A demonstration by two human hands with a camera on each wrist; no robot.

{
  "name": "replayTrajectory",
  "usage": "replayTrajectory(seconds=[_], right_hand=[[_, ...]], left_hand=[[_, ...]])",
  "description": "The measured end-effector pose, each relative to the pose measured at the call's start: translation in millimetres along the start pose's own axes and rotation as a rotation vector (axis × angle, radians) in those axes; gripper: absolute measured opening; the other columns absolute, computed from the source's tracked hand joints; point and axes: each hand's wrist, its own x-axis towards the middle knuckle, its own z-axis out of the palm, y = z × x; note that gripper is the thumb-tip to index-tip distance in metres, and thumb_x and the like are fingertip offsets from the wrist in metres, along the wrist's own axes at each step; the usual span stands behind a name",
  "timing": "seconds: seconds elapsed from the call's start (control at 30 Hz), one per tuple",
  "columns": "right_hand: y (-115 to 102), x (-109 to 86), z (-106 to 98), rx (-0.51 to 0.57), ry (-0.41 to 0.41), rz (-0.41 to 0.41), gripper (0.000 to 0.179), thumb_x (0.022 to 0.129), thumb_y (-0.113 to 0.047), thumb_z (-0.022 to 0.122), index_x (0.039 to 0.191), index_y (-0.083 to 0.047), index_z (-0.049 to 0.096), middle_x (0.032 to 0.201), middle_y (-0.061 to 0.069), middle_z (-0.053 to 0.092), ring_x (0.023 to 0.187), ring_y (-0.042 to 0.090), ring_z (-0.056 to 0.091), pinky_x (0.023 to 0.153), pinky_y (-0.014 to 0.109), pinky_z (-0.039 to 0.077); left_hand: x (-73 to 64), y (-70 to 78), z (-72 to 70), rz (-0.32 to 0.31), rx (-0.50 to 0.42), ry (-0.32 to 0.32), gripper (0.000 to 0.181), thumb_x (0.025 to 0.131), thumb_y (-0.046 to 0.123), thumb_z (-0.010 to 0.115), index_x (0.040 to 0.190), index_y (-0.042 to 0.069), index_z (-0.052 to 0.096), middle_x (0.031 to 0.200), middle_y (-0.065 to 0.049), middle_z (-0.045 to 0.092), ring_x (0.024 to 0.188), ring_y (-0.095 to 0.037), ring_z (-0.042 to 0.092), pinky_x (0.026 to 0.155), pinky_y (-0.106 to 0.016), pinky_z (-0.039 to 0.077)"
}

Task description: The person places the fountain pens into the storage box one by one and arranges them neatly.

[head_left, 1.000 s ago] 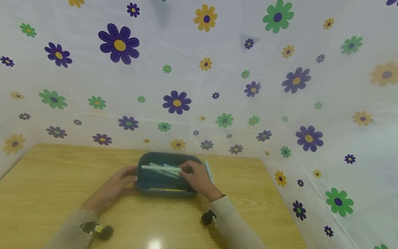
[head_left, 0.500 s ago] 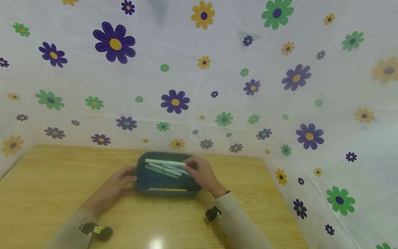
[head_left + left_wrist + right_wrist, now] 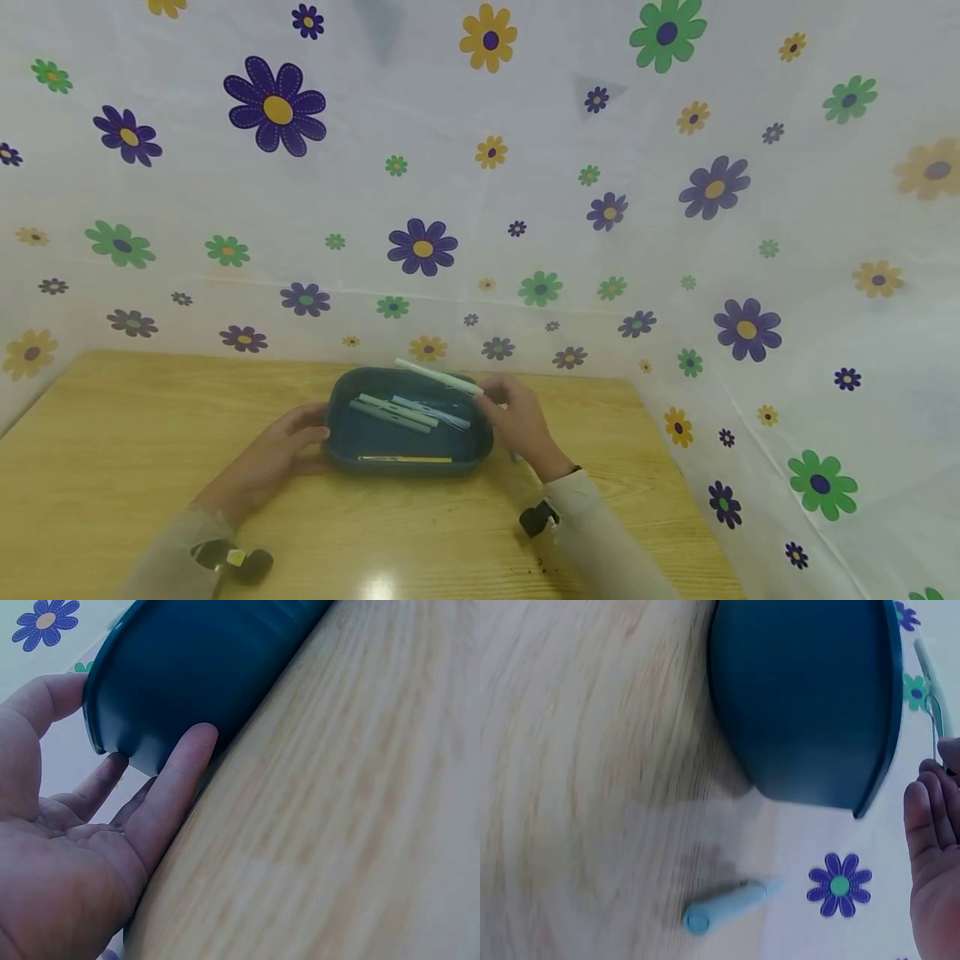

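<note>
A dark blue plastic bin [image 3: 375, 448] stands on the table. My left hand [image 3: 281, 446] is at its left end; in the left wrist view its extended fingers touch the outer wall and the thumb touches the rim. My right hand [image 3: 521, 421] pinches a pale green pen [image 3: 438, 376] by one end, tilted above the bin's back right rim. Inside the bin lie pale green pens [image 3: 390, 414] and light blue pens [image 3: 431, 412]. A thin yellow stick [image 3: 405, 459] lies along the front inner side. Another light blue pen [image 3: 731, 906] rests on the table beside the bin's right end.
The light wooden table [image 3: 150, 433] meets a white flower-patterned cloth [image 3: 360, 192] behind and at the right. Small dark specks [image 3: 540, 571] lie on the table near my right forearm.
My right hand has lifted the pale green pen from among the other pens and moved it right and up over the rim. The left hand and the bin stay in place.
</note>
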Motion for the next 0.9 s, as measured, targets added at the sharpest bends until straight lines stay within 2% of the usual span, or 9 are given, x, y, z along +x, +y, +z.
replayTrajectory(seconds=[0.27,0.43,0.6,0.9], right_hand=[[17.1,-5.5,-25.1,-0.017,0.083,0.003,0.011,0.089,-0.022,0.067,0.099,-0.017,0.064,0.088,-0.005,0.065,0.078,0.011,0.062,0.074,0.033,0.055],[25.7,-10.5,-38.2,-0.044,0.126,0.096,0.01,0.088,-0.021,0.068,0.097,-0.017,0.064,0.084,-0.004,0.065,0.077,0.011,0.061,0.072,0.032,0.054],[31.2,-17.2,-48.0,-0.046,0.134,0.157,0.01,0.089,-0.022,0.067,0.096,-0.016,0.063,0.084,-0.002,0.064,0.077,0.014,0.059,0.066,0.031,0.052],[41.2,-25.6,-57.0,-0.073,0.136,0.177,0.008,0.089,-0.018,0.067,0.094,-0.015,0.061,0.079,-0.001,0.062,0.073,0.015,0.058,0.066,0.03,0.051]], left_hand=[[1.0,-2.2,0.1,0.0,-0.01,0.007,0.059,0.095,0.019,0.056,0.145,0.005,0.027,0.146,-0.018,0.028,0.117,-0.036,0.054,0.091,-0.052,0.052],[0.1,-2.2,0.1,0.005,0.007,-0.002,0.06,0.095,0.021,0.056,0.145,0.004,0.027,0.147,-0.019,0.028,0.117,-0.036,0.054,0.092,-0.05,0.052],[-0.4,-2.1,-0.8,0.003,0.007,-0.007,0.06,0.096,0.021,0.055,0.145,0.004,0.027,0.147,-0.018,0.028,0.119,-0.035,0.052,0.093,-0.049,0.051],[-0.1,-2.1,-0.5,0.009,0.002,-0.011,0.059,0.095,0.022,0.056,0.145,0.005,0.028,0.147,-0.019,0.028,0.118,-0.036,0.054,0.093,-0.049,0.051]])
